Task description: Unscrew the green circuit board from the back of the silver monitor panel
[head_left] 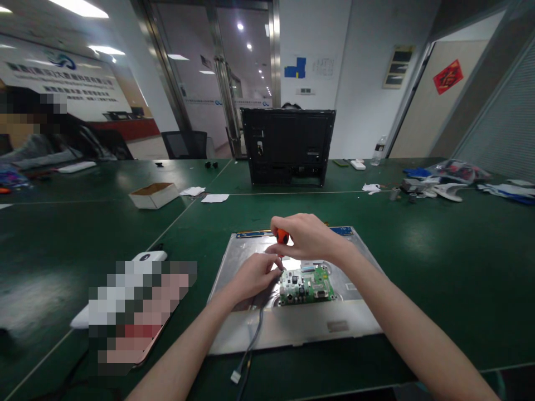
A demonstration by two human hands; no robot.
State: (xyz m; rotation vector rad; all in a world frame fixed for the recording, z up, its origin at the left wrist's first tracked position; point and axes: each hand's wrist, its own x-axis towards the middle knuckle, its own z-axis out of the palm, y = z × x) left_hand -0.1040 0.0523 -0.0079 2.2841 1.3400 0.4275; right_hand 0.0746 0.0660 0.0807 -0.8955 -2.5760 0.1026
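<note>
A silver metal panel (292,328) lies flat on the green table (438,267) in front of me. A green circuit board (307,287) sits on its middle. My right hand (307,236) is closed round an orange-handled screwdriver (282,236), held upright above the board's left edge. My left hand (254,274) pinches at the panel just left of the board, near the screwdriver's tip; what its fingers hold is too small to make out. A grey cable (251,345) runs from the panel toward me and ends in a white plug.
A black monitor back shell (288,146) stands upright behind the panel. A small cardboard box (154,195) and paper scraps lie at the left, with loose parts and bags (438,184) at the right. Another person sits at the far left. A white device (146,257) lies beside a blurred patch.
</note>
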